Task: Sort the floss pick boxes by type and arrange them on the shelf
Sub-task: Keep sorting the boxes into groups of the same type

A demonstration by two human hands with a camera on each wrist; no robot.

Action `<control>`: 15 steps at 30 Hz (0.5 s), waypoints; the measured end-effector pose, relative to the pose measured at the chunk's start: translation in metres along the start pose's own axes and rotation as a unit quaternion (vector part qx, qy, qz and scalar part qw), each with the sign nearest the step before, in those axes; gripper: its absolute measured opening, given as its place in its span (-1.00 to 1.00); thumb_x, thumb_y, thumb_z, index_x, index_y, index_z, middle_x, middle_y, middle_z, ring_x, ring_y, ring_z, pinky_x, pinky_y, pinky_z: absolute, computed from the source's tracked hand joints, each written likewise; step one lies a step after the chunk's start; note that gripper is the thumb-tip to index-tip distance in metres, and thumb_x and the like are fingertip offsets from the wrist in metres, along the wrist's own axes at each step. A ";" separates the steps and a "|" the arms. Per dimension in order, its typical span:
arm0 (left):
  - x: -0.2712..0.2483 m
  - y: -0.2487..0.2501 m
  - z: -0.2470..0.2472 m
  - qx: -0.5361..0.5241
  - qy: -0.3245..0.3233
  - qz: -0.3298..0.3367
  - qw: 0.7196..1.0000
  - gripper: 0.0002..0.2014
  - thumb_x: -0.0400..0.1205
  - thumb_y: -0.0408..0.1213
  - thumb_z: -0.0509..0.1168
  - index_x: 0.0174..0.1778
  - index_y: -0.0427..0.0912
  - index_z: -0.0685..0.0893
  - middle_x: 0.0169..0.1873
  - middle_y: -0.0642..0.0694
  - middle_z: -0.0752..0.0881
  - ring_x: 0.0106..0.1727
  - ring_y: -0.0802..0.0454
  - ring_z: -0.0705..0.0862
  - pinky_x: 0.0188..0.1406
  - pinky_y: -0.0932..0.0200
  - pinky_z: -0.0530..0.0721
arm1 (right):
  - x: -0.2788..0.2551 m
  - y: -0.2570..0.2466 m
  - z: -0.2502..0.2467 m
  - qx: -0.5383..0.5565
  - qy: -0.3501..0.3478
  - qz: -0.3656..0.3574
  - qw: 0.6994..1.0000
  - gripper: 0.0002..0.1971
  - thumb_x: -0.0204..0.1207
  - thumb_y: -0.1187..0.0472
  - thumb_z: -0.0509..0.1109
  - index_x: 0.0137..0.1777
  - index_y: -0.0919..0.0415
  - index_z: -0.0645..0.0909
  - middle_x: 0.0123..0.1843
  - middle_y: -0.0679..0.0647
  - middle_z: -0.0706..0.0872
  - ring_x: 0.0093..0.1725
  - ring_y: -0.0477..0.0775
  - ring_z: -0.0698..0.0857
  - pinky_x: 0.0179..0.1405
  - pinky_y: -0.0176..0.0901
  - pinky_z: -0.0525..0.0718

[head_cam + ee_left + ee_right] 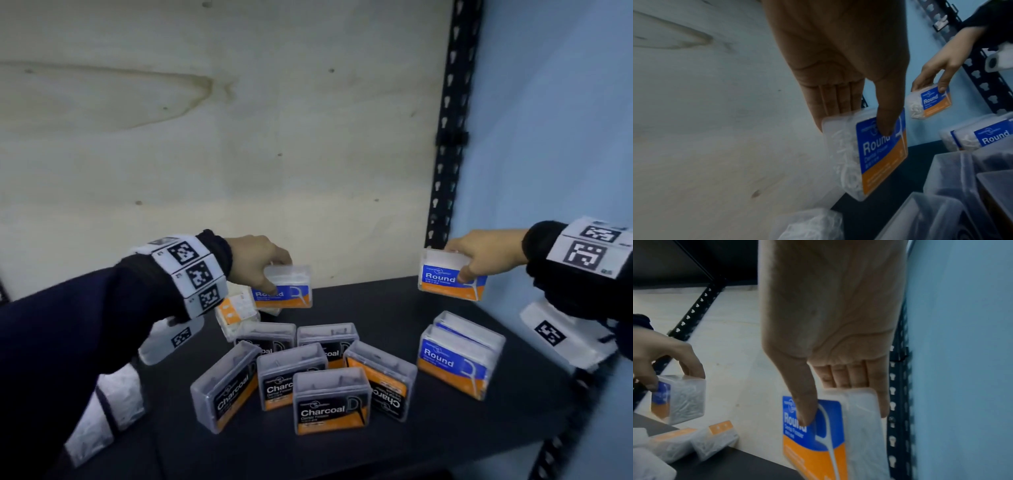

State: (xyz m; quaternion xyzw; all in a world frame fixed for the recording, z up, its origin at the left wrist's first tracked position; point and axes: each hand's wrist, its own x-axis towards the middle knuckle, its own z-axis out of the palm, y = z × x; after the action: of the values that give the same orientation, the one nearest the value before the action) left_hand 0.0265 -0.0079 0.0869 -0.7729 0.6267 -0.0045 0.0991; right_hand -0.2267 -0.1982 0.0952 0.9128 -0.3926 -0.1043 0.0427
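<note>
A Round box (287, 287) is pinched by the left hand (258, 262), thumb (887, 113) on the blue-orange label, fingers behind the lid; it is held up off the shelf (376, 301), above the back of the Charcoal cluster (301, 373). A second Round box (451, 275) is gripped by the right hand (486, 255) the same way, thumb (805, 404) pressed on the label front, fingers at the back. This box is held in the air to the right of the Charcoal cluster, near the slotted upright (448, 137) and the blue wall (555, 137).

The Charcoal cluster is seen on the dark shelf: six grey-tinted boxes packed close together, some touching. Most are standing with labels forward, one at the left (224, 389) is tilted, one at the right (385, 378) is turned with its text sideways.

Right of the cluster, two Round boxes (459, 356) are stood one directly behind the other, touching, labels toward the camera, clear of the cluster.

Behind and left of the cluster, under the left hand, more pale boxes (236, 315) with orange backs are lying tipped against the plywood back panel (205, 137); their exact number cannot be told. Their labels are not readable.

Both wrists are covered by dark sleeves and by white bands (191, 274) printed with black square markers.
</note>
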 end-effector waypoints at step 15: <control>0.128 0.146 -0.015 0.094 -0.059 0.215 0.970 -0.47 0.53 -0.27 0.42 0.42 -0.28 0.50 0.35 -0.26 0.57 0.34 -0.20 0.54 0.10 0.14 0.49 | 0.029 0.043 0.061 -0.030 -0.119 0.097 0.988 -0.60 0.62 0.16 0.25 0.44 0.23 0.49 0.47 0.16 0.56 0.46 0.15 0.54 0.38 -0.13 0.51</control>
State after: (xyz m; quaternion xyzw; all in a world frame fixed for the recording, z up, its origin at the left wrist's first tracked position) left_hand -0.0892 -0.1625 0.0633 -0.6064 0.7679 0.0035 0.2062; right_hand -0.2514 -0.2491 0.0383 0.8497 -0.4782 -0.2196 0.0333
